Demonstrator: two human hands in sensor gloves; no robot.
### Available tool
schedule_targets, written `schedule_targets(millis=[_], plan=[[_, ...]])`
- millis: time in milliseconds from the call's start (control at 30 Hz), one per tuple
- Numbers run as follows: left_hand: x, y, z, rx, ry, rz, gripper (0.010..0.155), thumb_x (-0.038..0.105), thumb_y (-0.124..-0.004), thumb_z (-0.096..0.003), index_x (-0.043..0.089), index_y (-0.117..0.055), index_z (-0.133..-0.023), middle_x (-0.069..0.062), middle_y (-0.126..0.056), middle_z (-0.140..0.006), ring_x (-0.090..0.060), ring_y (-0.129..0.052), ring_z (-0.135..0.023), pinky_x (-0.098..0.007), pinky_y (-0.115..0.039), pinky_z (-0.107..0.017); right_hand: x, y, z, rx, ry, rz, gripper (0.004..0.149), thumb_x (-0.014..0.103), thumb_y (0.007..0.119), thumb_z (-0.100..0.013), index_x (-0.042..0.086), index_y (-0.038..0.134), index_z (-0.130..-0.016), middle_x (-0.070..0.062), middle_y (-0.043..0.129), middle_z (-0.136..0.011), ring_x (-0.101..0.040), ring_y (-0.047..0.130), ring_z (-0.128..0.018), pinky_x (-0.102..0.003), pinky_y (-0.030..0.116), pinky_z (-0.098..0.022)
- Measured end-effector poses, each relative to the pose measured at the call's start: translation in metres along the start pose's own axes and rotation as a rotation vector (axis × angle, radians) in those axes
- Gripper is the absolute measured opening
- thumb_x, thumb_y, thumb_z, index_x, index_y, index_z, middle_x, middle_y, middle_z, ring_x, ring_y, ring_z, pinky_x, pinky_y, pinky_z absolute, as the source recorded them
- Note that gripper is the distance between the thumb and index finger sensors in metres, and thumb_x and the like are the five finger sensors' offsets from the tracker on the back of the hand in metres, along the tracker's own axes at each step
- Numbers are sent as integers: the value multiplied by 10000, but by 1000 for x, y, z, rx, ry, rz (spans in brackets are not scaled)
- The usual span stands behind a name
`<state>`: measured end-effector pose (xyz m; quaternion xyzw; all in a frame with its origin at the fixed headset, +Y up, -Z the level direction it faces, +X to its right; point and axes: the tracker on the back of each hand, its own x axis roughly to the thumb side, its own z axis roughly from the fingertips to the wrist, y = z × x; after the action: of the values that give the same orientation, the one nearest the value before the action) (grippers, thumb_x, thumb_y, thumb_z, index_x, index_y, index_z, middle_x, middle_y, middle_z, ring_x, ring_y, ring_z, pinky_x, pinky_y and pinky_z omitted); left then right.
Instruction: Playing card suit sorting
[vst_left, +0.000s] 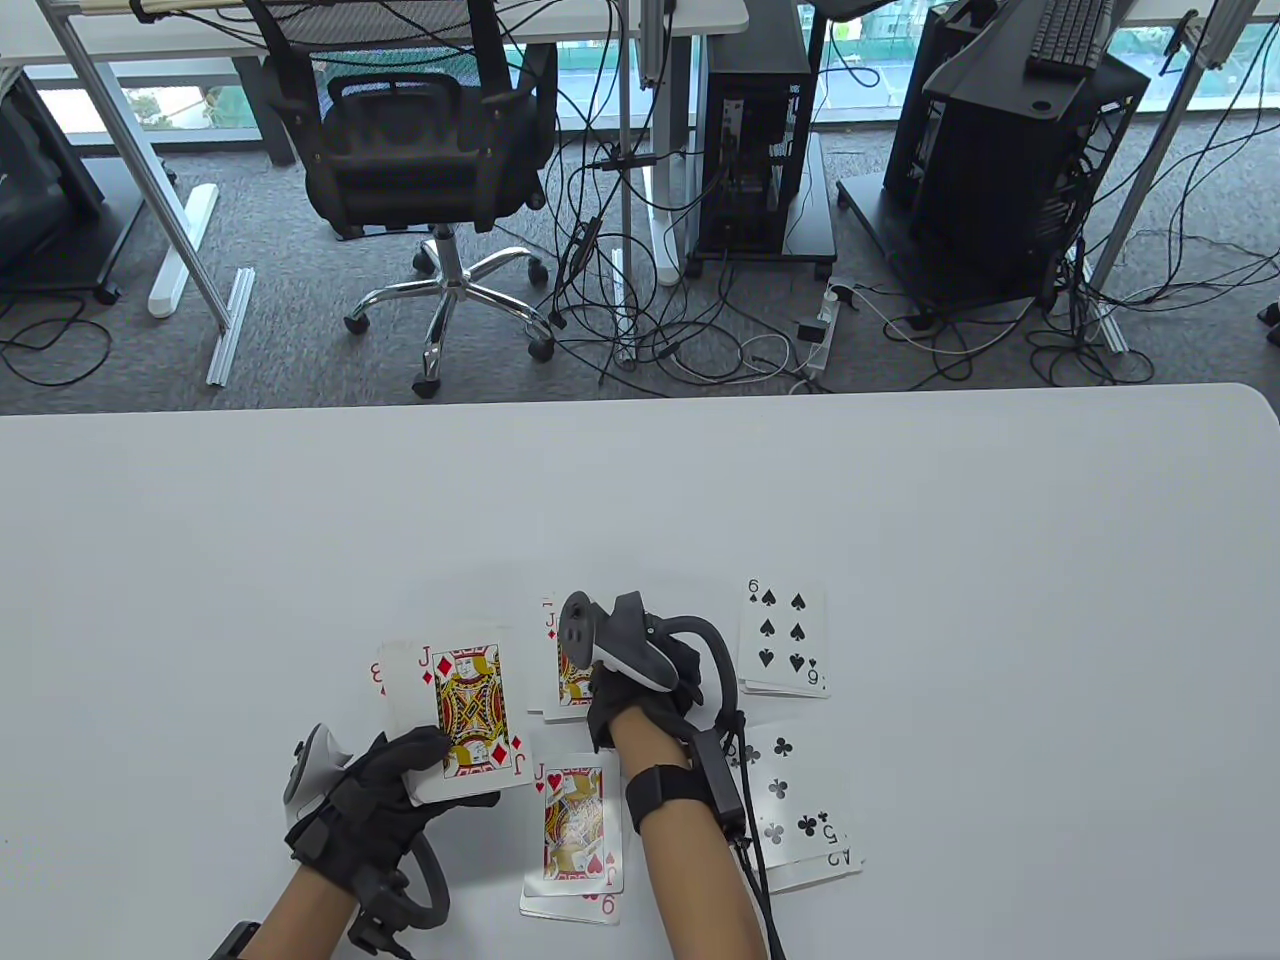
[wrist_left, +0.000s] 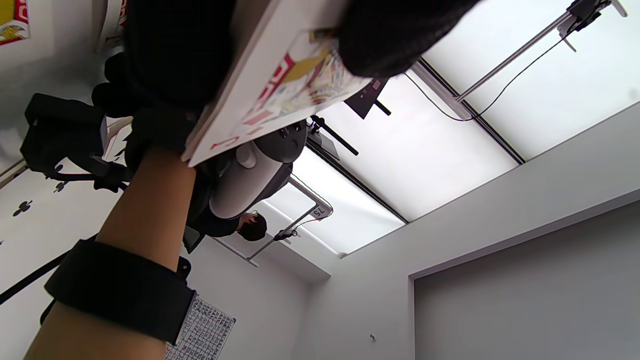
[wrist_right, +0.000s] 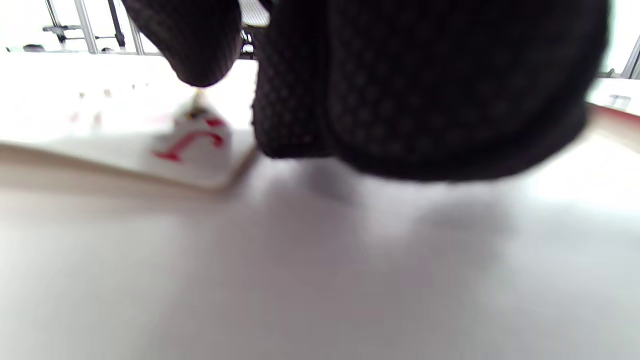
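Observation:
My left hand (vst_left: 385, 790) grips a small stack of cards with the jack of diamonds (vst_left: 465, 715) on top, held just above the table. In the left wrist view the thumb (wrist_left: 395, 30) presses on that stack (wrist_left: 280, 85). My right hand (vst_left: 640, 680) lies low over a pile topped by a red jack (vst_left: 565, 665). In the right wrist view its thumb tip (wrist_right: 200, 50) touches the jack's corner (wrist_right: 195, 145), and the other fingers (wrist_right: 425, 100) rest on the table beside the card's edge. The grip itself is blurred.
Three more face-up piles lie near my hands: one topped by the six of spades (vst_left: 785, 640), clubs (vst_left: 800, 800), and the jack of hearts (vst_left: 580, 830). The white table (vst_left: 900, 500) stretches far beyond them. My right forearm (wrist_left: 145, 210) shows in the left wrist view.

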<state>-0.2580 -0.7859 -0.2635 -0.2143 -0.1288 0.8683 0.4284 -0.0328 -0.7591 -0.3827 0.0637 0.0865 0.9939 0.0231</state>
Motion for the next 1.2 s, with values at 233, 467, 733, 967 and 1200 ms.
schedule_targets(millis=[233,467,733,967,1200], plan=[[-1,0,0,6,3,-1,603,354,-728,-610,228,-398,-1099,-85,-582,-1120,-357,-769,-948,-430,-837,-548,5,-32,33,-185,-208,-342,536,299,651,-549,-191,715,-756,-138,947,-400,-274,965,-138,-510,828,-327],[-1,1,0,14,11,-5,603,354,-727,-610,229,-397,-1099,-84,-578,-1122,-358,-766,-950,-431,-835,-551,4,-36,75,-266,-344,-919,551,302,590,-572,-200,684,-777,-156,936,-439,-287,968,-175,-522,818,-345],[-2,0,1,18,19,-9,604,351,-731,-608,230,-398,-1098,-84,-580,-1121,-361,-765,-949,-435,-833,-551,24,-27,104,-213,-481,-765,820,498,722,-504,-212,517,-859,-168,856,-567,-303,941,-303,-570,771,-410],[-3,0,1,5,22,-9,603,359,-733,-608,229,-404,-1097,-85,-589,-1118,-357,-775,-943,-436,-836,-545,26,-23,105,-312,-476,-825,552,354,773,-483,-127,677,-735,-67,913,-407,-181,963,-165,-478,842,-348],[-3,-1,0,-12,18,-4,608,356,-734,-608,231,-398,-1099,-87,-578,-1123,-358,-760,-954,-443,-825,-557,17,-18,96,-272,-451,-948,400,244,680,-533,-112,727,-710,-73,939,-383,-204,972,-141,-477,846,-341]])
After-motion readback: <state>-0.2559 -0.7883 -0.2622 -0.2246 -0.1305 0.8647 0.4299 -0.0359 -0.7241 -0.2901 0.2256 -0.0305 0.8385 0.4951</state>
